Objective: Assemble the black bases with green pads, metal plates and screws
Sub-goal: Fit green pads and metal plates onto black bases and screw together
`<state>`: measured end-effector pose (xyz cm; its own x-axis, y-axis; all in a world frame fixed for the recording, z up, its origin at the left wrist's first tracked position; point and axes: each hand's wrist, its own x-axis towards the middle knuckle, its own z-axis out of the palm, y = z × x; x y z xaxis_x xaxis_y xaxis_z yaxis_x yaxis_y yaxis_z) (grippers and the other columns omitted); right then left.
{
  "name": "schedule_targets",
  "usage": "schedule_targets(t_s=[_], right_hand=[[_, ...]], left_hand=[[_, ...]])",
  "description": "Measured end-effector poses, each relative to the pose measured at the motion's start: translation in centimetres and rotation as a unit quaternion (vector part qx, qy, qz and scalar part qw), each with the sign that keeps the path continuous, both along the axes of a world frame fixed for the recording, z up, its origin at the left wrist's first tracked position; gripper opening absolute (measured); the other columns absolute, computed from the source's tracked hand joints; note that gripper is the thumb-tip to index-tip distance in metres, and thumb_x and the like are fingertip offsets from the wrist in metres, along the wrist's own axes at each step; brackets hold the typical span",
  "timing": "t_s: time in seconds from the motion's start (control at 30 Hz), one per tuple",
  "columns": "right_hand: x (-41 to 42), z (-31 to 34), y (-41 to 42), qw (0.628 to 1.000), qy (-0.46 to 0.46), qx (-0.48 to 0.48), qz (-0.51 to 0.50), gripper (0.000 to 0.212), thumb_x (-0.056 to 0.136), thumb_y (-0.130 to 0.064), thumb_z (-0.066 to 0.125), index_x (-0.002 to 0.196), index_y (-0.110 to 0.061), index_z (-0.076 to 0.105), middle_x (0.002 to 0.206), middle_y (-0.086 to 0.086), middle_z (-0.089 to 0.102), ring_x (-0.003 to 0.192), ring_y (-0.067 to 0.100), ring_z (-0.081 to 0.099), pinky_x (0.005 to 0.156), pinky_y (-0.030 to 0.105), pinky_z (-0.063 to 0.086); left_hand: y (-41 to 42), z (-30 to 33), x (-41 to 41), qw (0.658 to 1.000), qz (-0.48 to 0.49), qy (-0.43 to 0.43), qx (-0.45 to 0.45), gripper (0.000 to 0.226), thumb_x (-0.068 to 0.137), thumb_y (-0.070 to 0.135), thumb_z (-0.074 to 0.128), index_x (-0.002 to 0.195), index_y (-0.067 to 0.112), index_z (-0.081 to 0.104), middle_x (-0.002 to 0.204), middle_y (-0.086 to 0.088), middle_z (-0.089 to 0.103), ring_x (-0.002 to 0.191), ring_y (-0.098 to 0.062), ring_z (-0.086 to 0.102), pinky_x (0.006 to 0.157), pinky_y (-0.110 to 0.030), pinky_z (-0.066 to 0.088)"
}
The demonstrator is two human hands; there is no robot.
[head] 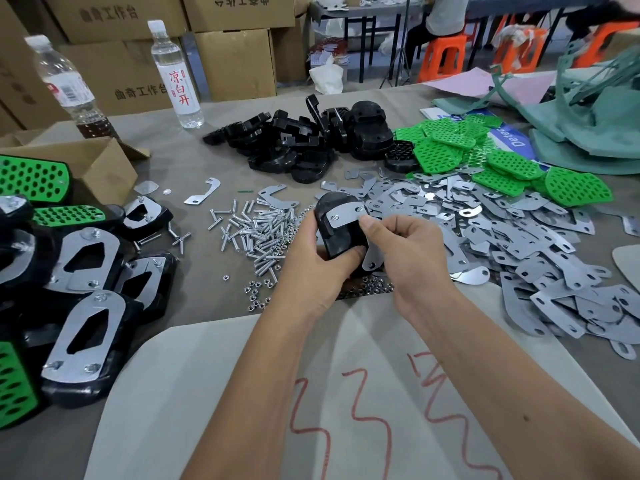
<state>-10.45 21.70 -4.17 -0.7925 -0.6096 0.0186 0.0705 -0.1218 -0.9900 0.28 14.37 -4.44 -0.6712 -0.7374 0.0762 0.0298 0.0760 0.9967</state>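
Observation:
My left hand (pixel 313 261) grips a black base (pixel 341 237) from the left and below, tilted up above the table's middle. A curved metal plate (pixel 344 214) lies across the base's upper face. My right hand (pixel 405 251) pinches that plate at its right end with the thumb, and a second plate piece (pixel 372 259) hangs down under its fingers. Loose screws (pixel 256 230) and nuts (pixel 258 294) lie just left of and below my hands. More metal plates (pixel 519 244) spread to the right, green pads (pixel 502 157) behind them, black bases (pixel 311 140) at the back centre.
Finished assemblies (pixel 83 317) are heaped at the left beside an open cardboard box (pixel 100 164). Two water bottles (pixel 176 71) stand at the back left before stacked cartons. Grey-green fabric (pixel 595 126) lies at the back right. A pale sheet with red marks (pixel 311 393) covers the near edge.

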Motion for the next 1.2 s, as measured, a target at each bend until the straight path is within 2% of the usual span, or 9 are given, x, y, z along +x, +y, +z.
schedule_targets(t_s=[0.2,0.33,0.47,0.6,0.77,0.93,1.03,1.13,1.2], right_hand=[[0.3,0.0,-0.2,1.000,0.003,-0.004,-0.011,0.046,0.093,-0.022,0.077,0.049,-0.020,0.061,0.049,0.006,0.055,0.051,0.020,0.047,0.058,0.028,0.043],[0.1,0.2,0.0,1.000,-0.009,-0.016,-0.014,0.042,0.092,-0.023,0.078,0.054,-0.018,0.062,0.051,0.003,0.056,0.049,0.017,0.050,0.052,0.025,0.045],[-0.1,0.0,0.1,1.000,-0.014,-0.013,0.002,0.044,0.092,-0.023,0.078,0.051,-0.020,0.062,0.052,0.001,0.059,0.049,0.014,0.054,0.049,0.023,0.047],[-0.7,0.5,0.3,0.996,-0.003,0.032,0.082,0.038,0.096,-0.029,0.074,0.064,-0.010,0.066,0.049,-0.002,0.053,0.040,0.008,0.041,0.041,0.017,0.034],[-1.4,1.0,0.8,0.986,0.018,0.052,0.155,0.031,0.096,-0.025,0.074,0.067,-0.014,0.070,0.056,0.000,0.062,0.045,0.011,0.047,0.046,0.019,0.039],[-0.8,0.9,0.5,0.992,-0.029,0.010,0.120,0.039,0.096,-0.020,0.073,0.058,-0.018,0.069,0.056,0.001,0.062,0.051,0.014,0.059,0.054,0.025,0.053],[-0.4,0.6,0.2,0.996,-0.051,-0.002,0.071,0.037,0.095,-0.022,0.074,0.059,-0.015,0.066,0.056,0.003,0.062,0.053,0.018,0.057,0.057,0.027,0.051],[-0.2,0.3,0.0,0.997,-0.054,-0.007,0.054,0.031,0.094,-0.023,0.076,0.069,-0.006,0.069,0.062,0.011,0.065,0.057,0.021,0.060,0.057,0.028,0.051],[-0.3,0.2,0.0,0.996,-0.067,-0.009,0.066,0.036,0.093,-0.025,0.077,0.078,0.006,0.068,0.064,0.012,0.067,0.055,0.021,0.062,0.052,0.024,0.050]], left_hand=[[0.4,0.4,-0.1,1.000,-0.010,0.012,0.020,0.046,0.096,0.009,0.068,0.130,0.038,0.056,0.111,0.011,0.076,0.101,-0.005,0.072,0.088,-0.029,0.060],[0.8,0.5,-0.1,0.998,-0.025,0.035,0.041,0.033,0.097,0.019,0.072,0.122,0.036,0.059,0.102,0.009,0.078,0.091,-0.004,0.074,0.074,-0.022,0.060],[0.4,0.5,0.4,0.997,-0.042,0.036,0.050,0.048,0.088,0.012,0.082,0.123,0.035,0.060,0.101,0.002,0.079,0.092,-0.014,0.077,0.073,-0.029,0.062],[-0.1,0.8,0.7,0.996,-0.029,0.031,0.073,0.044,0.088,0.011,0.081,0.121,0.034,0.065,0.097,-0.004,0.080,0.080,-0.020,0.076,0.071,-0.037,0.064],[-0.2,0.7,0.6,0.995,0.015,0.038,0.095,0.029,0.096,0.013,0.074,0.118,0.029,0.066,0.093,-0.006,0.080,0.066,-0.022,0.074,0.055,-0.030,0.059],[0.0,0.3,0.1,0.997,0.029,0.006,0.072,0.021,0.099,0.016,0.069,0.112,0.033,0.065,0.097,-0.003,0.079,0.067,-0.024,0.073,0.053,-0.026,0.055],[0.4,0.3,-0.1,0.997,0.033,0.006,0.064,0.024,0.098,0.015,0.070,0.113,0.033,0.065,0.098,-0.002,0.079,0.072,-0.025,0.076,0.054,-0.026,0.056],[0.6,0.2,-0.2,0.996,0.057,0.018,0.070,0.025,0.097,0.011,0.070,0.117,0.028,0.067,0.102,0.003,0.078,0.087,-0.022,0.078,0.061,-0.036,0.063],[0.6,0.3,-0.3,0.993,0.078,0.019,0.084,0.026,0.096,0.009,0.070,0.116,0.025,0.068,0.098,0.006,0.078,0.084,-0.021,0.078,0.060,-0.038,0.064]])
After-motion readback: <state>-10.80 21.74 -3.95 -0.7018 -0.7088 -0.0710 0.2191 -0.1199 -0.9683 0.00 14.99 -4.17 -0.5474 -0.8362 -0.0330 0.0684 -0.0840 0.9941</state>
